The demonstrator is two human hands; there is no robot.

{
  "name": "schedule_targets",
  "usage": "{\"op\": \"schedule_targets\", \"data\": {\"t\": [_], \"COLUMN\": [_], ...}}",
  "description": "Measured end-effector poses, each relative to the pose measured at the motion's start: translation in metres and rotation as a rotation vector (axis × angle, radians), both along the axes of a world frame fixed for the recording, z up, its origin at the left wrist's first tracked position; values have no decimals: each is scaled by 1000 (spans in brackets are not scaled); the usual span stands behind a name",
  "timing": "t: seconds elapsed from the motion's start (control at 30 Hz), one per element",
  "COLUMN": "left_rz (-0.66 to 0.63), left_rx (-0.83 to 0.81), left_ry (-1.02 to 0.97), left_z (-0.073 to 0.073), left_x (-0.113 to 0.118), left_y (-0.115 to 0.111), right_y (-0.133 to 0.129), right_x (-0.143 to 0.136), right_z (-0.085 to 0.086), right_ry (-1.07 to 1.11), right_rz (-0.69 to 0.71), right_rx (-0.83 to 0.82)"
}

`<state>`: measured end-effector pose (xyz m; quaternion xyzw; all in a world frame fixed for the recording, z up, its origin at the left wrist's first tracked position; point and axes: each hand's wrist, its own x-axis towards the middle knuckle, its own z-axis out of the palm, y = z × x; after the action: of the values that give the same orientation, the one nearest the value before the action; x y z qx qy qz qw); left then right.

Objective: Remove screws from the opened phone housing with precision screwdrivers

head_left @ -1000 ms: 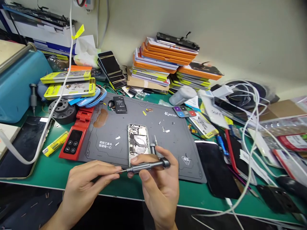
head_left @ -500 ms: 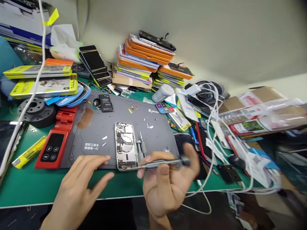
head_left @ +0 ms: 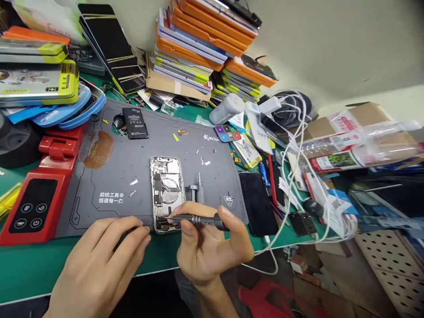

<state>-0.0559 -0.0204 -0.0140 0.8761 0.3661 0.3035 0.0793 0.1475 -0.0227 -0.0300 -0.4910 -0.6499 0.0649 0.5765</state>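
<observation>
An opened phone with bare inner parts point(head_left: 170, 183) lies on the grey work mat point(head_left: 109, 176). My right hand point(head_left: 212, 247) holds a dark screwdriver point(head_left: 198, 219) almost level, its tip over the phone's lower end. My left hand point(head_left: 102, 256) rests at the mat's front edge, left of the phone. Its fingertips are together, with something dark between the fingers that I cannot make out. Behind my right fingers a second small screwdriver point(head_left: 200, 190) lies beside the phone. Small metal pieces point(head_left: 133, 182) and a black battery point(head_left: 135, 123) also lie on the mat.
A red device with buttons point(head_left: 39, 198) stands at the left. Stacked orange boxes point(head_left: 198, 39) rise at the back. To the right are a black phone point(head_left: 256, 203), tangled white cables point(head_left: 300, 145) and a plastic bottle point(head_left: 361, 154).
The view has come closer and shifted. My left fingers have drawn together. The screwdriver's tip has moved from the phone's bottom edge to over its lower inner parts.
</observation>
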Motion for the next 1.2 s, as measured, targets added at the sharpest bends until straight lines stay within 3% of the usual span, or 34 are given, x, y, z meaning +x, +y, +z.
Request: {"op": "schedule_targets", "data": {"t": [0.5,0.8,1.0,1.2], "left_rz": [50,61,-4,-19], "left_rx": [-22,-46,-299,-421], "left_ry": [-14,-107,-274,-439], "left_z": [-2,4,10,24], "left_x": [1,3,-9,-14], "left_y": [-3,0,3,8], "right_y": [2,-5,-18,-19], "right_x": [4,-1,-12,-31], "right_z": [2,10,33,32], "right_ry": [-128,182,439,455], "right_rz": [6,-131,80,196], "right_rx": [51,-28,-111,-148]}}
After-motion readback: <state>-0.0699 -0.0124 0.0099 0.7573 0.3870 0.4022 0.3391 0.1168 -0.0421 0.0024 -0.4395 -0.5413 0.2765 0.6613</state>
